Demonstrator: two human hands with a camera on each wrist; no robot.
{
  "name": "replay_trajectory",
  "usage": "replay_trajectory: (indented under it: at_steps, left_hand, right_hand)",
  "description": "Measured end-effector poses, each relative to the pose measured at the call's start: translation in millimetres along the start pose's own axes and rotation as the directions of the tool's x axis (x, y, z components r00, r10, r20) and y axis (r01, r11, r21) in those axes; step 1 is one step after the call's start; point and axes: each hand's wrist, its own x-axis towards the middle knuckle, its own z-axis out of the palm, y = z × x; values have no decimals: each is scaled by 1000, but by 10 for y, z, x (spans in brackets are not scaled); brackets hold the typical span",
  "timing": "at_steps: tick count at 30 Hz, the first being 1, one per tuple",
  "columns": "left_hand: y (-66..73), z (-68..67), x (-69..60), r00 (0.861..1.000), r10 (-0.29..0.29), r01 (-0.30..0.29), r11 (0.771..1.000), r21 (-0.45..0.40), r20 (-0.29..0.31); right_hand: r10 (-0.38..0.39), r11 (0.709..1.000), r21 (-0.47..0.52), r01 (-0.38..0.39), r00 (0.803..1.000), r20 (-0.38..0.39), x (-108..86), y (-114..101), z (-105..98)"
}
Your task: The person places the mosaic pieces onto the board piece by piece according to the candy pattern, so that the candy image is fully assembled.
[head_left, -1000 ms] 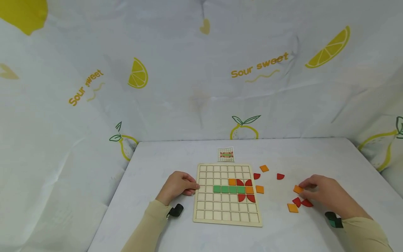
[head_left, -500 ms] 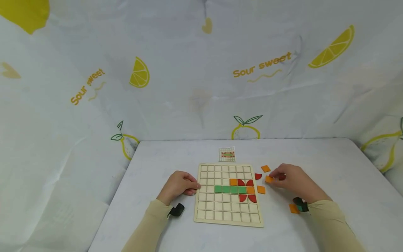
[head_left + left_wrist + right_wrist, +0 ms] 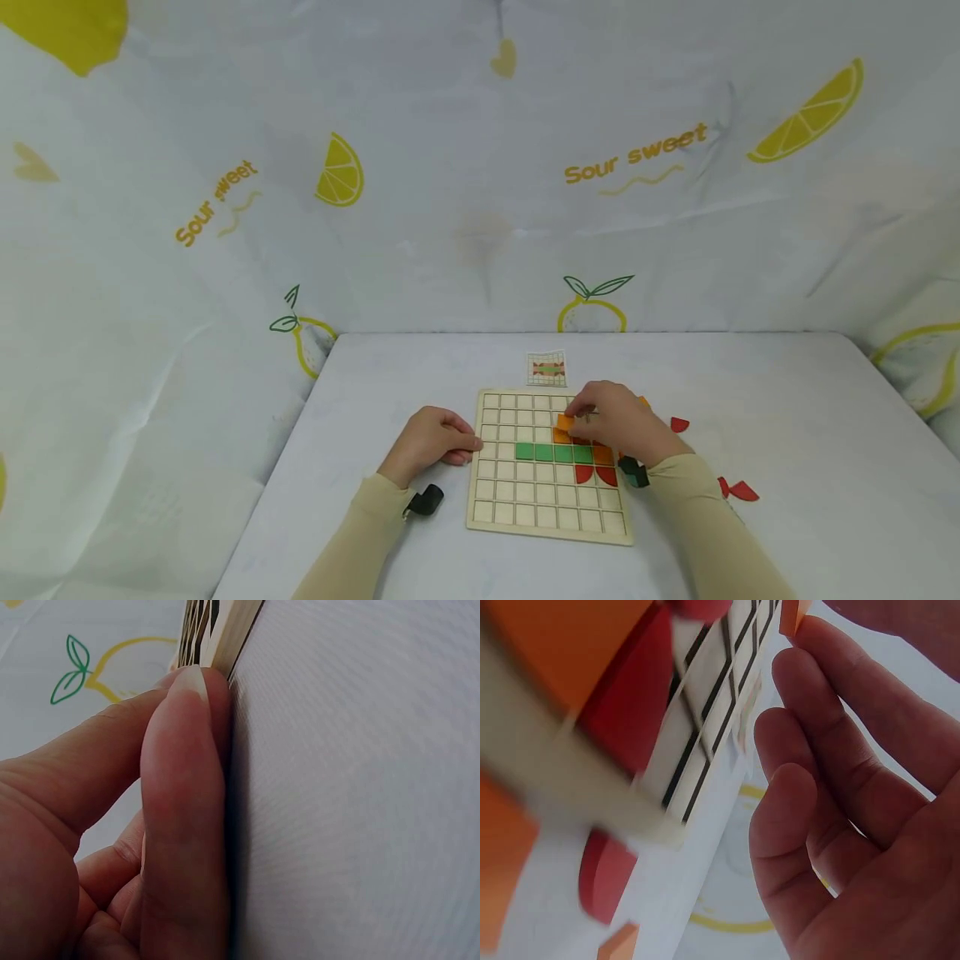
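Observation:
A pale wooden grid board (image 3: 517,504) lies on the white table. My left hand (image 3: 431,437) holds its left edge, thumb and index finger (image 3: 184,735) at the rim. Over the upper right cells, my right hand (image 3: 618,423) pinches an orange square tile (image 3: 566,422) between thumb and fingers. Just below that tile, another orange square (image 3: 560,436) sits in a cell. A row of green squares (image 3: 544,452) runs across the middle, ending at an orange square (image 3: 602,455). Beneath are red quarter-circle pieces (image 3: 583,474); the upper red ones are mostly hidden by my right hand.
A small printed pattern card (image 3: 547,368) lies behind the board. To the right are loose red pieces, one farther back (image 3: 678,424) and others beside my right sleeve (image 3: 744,491). An orange tile (image 3: 643,402) shows partly behind my right hand.
My right hand has carried an orange square tile from the loose pieces at the right leftward to above the board. My left hand keeps its place at the board's left edge.

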Motion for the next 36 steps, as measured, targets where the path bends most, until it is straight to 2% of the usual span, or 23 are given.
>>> replay_trajectory:
  at_steps: [7,13,36]
  left_hand:
    - [14,6,-1,1000,-13,13,1000,-12,3]
    - [35,22,-5,1000,-14,14,1000,-13,2]
    - [30,-3,-9,1000,-19,19,1000,1,-3]
  right_hand:
    - [-56,998,5,56,998,25,103,-121,147]
    - [-112,992,-49,113,993,28,101,-158,209]
    - [-102,990,-89,105,994,41,136,-216,280]
